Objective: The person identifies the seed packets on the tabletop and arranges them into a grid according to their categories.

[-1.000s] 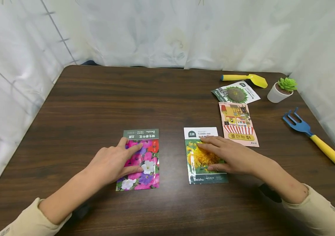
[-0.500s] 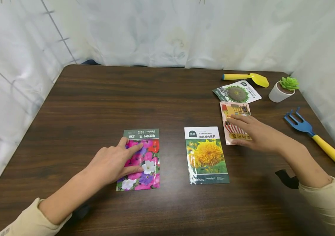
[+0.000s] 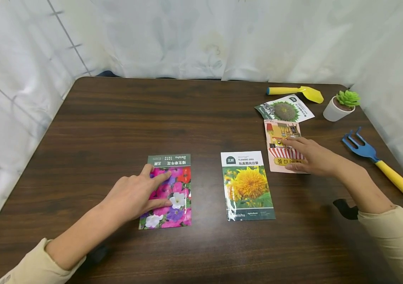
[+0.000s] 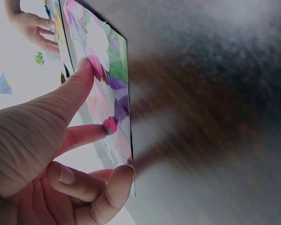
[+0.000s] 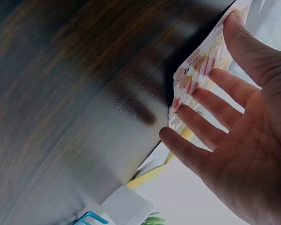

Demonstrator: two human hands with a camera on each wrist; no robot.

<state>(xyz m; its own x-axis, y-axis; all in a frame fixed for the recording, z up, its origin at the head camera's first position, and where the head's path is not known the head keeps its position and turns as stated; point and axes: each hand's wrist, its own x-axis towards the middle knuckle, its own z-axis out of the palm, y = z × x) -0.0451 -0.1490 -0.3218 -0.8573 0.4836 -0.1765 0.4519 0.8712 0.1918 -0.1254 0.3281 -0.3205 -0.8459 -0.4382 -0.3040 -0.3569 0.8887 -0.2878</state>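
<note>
My left hand (image 3: 132, 193) rests on a seed packet (image 3: 180, 181) printed with pink, purple and white petunias; the left wrist view shows thumb and index finger stretched out on its face, other fingers bent at its edge. To the right lies a sunflower seed packet (image 3: 249, 185) with a yellow bloom, untouched. On a pink illustrated seed packet (image 3: 281, 153) with a striped awning, my right hand (image 3: 316, 156) has its fingertips, covering the packet's right side. Seen in the right wrist view, that hand's fingers (image 5: 213, 105) are spread and fairly straight against the packet.
Above the pink packet, partly overlapped by it, is a green-and-white seed packet (image 3: 286, 110). A yellow toy trowel (image 3: 308, 94) lies behind it. A small potted succulent (image 3: 340, 106) and a blue hand rake (image 3: 368, 152) with yellow handle stand and lie at the right edge.
My right hand has left the sunflower packet, moved right and come down on the pink packet. The left hand has stayed on the petunia packet.
</note>
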